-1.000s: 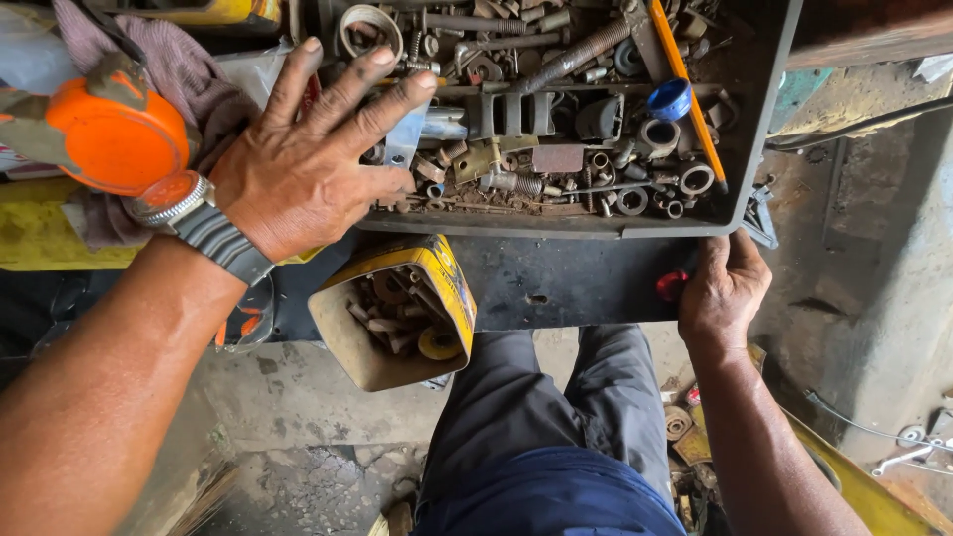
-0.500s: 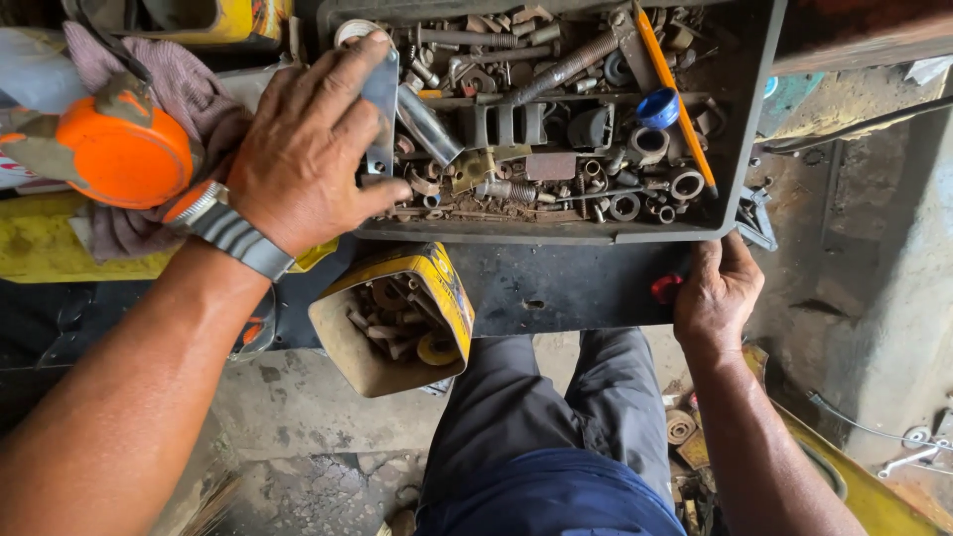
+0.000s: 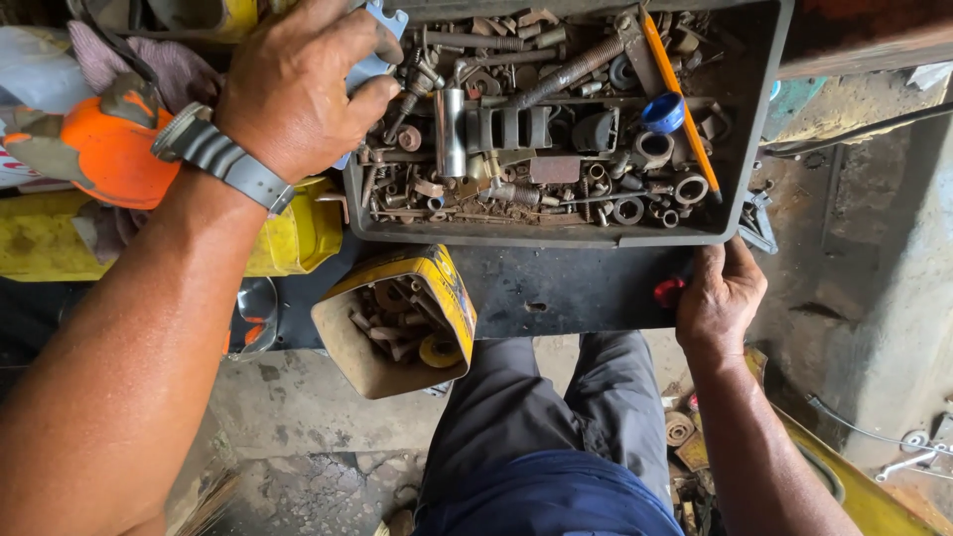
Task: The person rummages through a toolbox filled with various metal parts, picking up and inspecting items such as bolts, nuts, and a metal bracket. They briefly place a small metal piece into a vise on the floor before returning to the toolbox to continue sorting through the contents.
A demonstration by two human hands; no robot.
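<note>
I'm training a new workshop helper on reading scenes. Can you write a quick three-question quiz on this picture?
1. True or false: the left hand holds a pale blue flat part at the grey tray.
2. What does the right hand grip? A) the tray's lower right corner B) the orange pencil C) the yellow tin
3. What fills the yellow tin?

Key: 1 true. 2 A. 3 Rusty metal parts.

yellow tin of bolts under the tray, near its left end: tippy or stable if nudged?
The yellow tin already sits tilted, mouth up and leftward, so it probably rocks easily. It looks packed with rusty metal parts, so likely heavy for its size and prone to spilling if it tips further.
</note>
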